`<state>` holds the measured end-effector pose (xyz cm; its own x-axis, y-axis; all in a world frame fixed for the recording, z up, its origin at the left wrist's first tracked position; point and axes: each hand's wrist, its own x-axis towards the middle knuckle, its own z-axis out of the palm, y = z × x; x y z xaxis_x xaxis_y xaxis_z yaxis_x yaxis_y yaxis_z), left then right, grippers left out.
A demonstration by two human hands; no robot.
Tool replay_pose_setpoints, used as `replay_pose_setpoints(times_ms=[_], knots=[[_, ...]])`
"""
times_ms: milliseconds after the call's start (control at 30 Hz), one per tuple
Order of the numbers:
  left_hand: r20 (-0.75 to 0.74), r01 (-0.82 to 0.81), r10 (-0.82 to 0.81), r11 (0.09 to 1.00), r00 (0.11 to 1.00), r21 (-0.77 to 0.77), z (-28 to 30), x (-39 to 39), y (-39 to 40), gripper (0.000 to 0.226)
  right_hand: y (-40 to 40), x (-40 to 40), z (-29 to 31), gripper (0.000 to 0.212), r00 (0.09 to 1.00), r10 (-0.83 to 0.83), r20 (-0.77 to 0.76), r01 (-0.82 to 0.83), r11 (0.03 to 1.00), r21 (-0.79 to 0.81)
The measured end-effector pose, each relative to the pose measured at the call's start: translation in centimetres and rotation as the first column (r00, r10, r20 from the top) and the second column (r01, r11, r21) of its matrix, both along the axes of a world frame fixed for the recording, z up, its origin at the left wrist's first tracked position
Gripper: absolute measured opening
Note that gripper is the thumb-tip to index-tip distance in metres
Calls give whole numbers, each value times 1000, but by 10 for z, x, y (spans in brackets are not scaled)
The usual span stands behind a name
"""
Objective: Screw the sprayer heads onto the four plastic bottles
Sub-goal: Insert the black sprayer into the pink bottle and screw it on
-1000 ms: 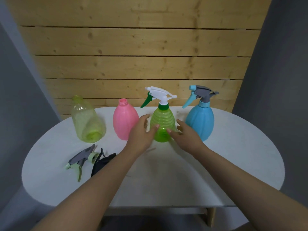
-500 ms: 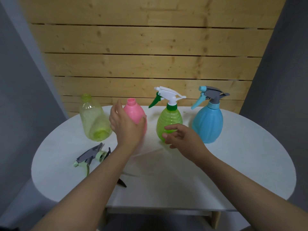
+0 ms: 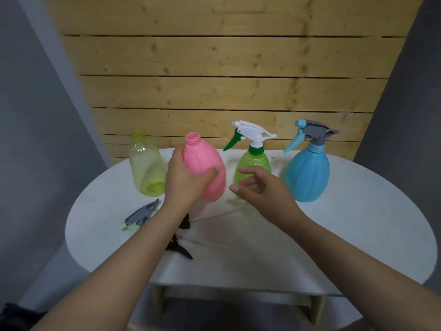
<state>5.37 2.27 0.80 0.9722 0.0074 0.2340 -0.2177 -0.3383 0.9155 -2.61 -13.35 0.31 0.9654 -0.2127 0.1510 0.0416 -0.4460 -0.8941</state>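
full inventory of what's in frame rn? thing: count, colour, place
pink bottle: 1, pink, no sprayer, tilted, gripped by the left hand, centre-left of table
yellow-green bottle: 1, clear yellow-green, no sprayer, far left
green bottle: 1, green, white-and-green sprayer on, centre
blue bottle: 1, blue, grey-and-blue sprayer on, right
grey sprayer head: 1, grey and pale green, loose on table, front left
black sprayer head: 1, black, loose, mostly hidden by the left forearm
table: 1, white, oval
wooden wall: 1, pale planks, behind table
left hand: 1, gripping the pink bottle
right hand: 1, open, empty, in front of the green bottle
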Motion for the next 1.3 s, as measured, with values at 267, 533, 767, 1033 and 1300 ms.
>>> replay_pose_setpoints(times_ms=[267,533,767,1033,1300], knots=[[-280,258,-334,926,900,-277,14,-55,25,62,7,-16,6,90,944,325,-58,-327,944,-38],[-194,363,-385,921,902,-141,16,-67,45,36,7,-29,13,79,965,252,-79,-248,967,56],[-212,225,-113,736,971,639,-17,-41,80,45,-19,-34,15,86,962,177,-208,-192,980,-54],[-178,282,-223,637,958,717,-28,-40,82,20,-29,-38,9,93,932,213,-293,-267,951,-158],[13,193,-241,809,970,555,-12,-39,82,26,-48,-42,18,84,942,217,-257,-271,942,-198]])
